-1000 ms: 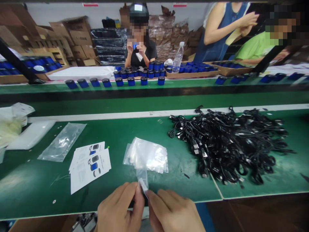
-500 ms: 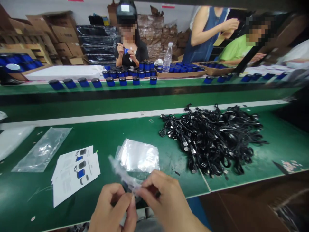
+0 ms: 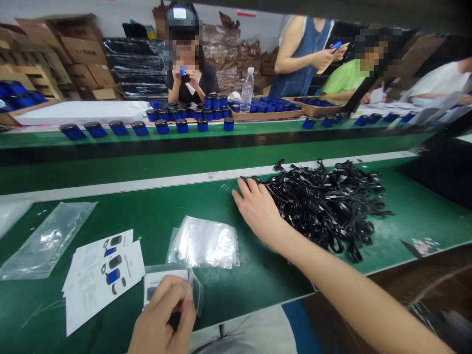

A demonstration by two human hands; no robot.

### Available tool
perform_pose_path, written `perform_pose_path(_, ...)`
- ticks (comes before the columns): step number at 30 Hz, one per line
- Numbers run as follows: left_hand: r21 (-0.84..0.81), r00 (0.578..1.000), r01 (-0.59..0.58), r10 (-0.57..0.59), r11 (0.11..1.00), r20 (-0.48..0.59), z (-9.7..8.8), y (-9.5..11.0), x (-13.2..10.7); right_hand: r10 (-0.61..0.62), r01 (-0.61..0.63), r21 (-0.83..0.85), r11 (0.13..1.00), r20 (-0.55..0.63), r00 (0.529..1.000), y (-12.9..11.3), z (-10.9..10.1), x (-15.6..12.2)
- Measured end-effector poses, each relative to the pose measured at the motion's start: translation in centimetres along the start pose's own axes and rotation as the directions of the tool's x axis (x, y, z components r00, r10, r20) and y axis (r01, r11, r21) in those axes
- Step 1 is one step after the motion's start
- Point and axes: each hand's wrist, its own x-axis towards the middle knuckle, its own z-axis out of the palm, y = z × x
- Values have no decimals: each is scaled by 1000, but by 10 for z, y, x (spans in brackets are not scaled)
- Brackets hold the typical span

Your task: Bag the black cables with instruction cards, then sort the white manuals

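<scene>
My left hand (image 3: 164,317) is closed on a small clear plastic bag (image 3: 169,285) with a white leaflet inside, held at the near edge of the green table (image 3: 155,206). My right hand (image 3: 258,209) is stretched out over the table, fingers apart, its fingertips touching the left edge of a big pile of black cables (image 3: 324,201). A stack of empty clear bags (image 3: 204,242) lies between my two hands. Printed white leaflets (image 3: 101,275) lie to the left of the held bag.
A larger clear bag (image 3: 46,238) lies at the left. Beyond a white strip runs a green conveyor (image 3: 184,162), then a far bench with several blue cylinders (image 3: 162,127) and a water bottle (image 3: 247,89). Other people work behind it. Cardboard boxes (image 3: 81,49) are stacked at the back.
My right hand has let go of the small bag and reached forward and right to the cable pile. My left hand now holds the bag alone. The view has shifted to the right.
</scene>
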Motion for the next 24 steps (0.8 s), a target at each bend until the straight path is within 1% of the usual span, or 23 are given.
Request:
perform_pose_path(1,5,1000,7,-7,1000,19,0,-1,2,-47,49,-67,997,37,998,6,7,8)
perform_pose_path(2,14,1000,5,-5,1000,24,1,-3,3,-97,103,-88,991,67,993,12,13,15)
perform_pose_path(3,24,1000,-6,6,1000,13,2,-4,4,-134,140,-76,987,74,988,15,17,19)
perform_pose_path(4,36,1000,-19,19,999,-1,3,-5,4,-150,152,-37,988,51,987,18,19,20)
perform_pose_path(5,45,999,-38,38,998,-14,4,-6,5,-150,150,31,988,0,989,18,18,19)
perform_pose_path(6,53,999,-48,49,997,-21,5,-6,5,-129,136,138,981,-60,990,15,15,14)
perform_pose_path(7,56,998,-56,58,997,-26,6,-7,5,-87,112,287,951,-99,991,10,10,7)
perform_pose_path(8,57,998,-59,61,997,-32,6,-7,5,-43,86,462,883,-102,994,3,3,-3)
perform_pose_path(9,55,997,-65,67,996,-37,6,-7,5,-9,54,637,769,-73,997,-6,-3,-15)
perform_pose_path(10,50,996,-74,76,996,-41,6,-7,5,-24,15,791,611,0,1000,-17,-9,-28)
perform_pose_path(11,43,995,-86,88,995,-49,6,-8,5,-98,-5,887,461,57,994,-29,-14,-40)
perform_pose_path(12,38,994,-94,96,995,-57,7,-9,5,-184,-18,935,353,88,979,-41,-15,-51)
perform_pose_path(13,34,992,-102,104,994,-66,7,-10,5,-231,-33,952,303,107,967,-53,-14,-59)
perform_pose_path(14,33,992,-104,106,994,-74,8,-12,6,-258,-38,957,288,116,959,-63,-11,-65)
perform_pose_path(16,38,991,-97,100,995,-85,10,-16,7,-246,-29,953,302,107,963,-77,0,-69)
perform_pose_path(18,28,993,-84,86,996,-87,12,-18,7,-212,-13,961,278,74,975,-83,9,-67)
perform_pose_path(20,-3,994,-71,71,997,-86,14,-18,7,-199,-18,978,206,60,978,-83,11,-68)
perform_pose_path(21,-22,995,-61,59,998,-85,15,-16,7,-215,-28,986,167,64,975,-79,9,-72)
perform_pose_path(23,-45,996,-37,33,998,-86,14,-12,5,-299,-63,990,122,97,949,-69,1,-86)
perform_pose_path(24,-50,996,-19,15,999,-89,14,-9,5,-366,-88,988,127,130,921,-62,-3,-97)
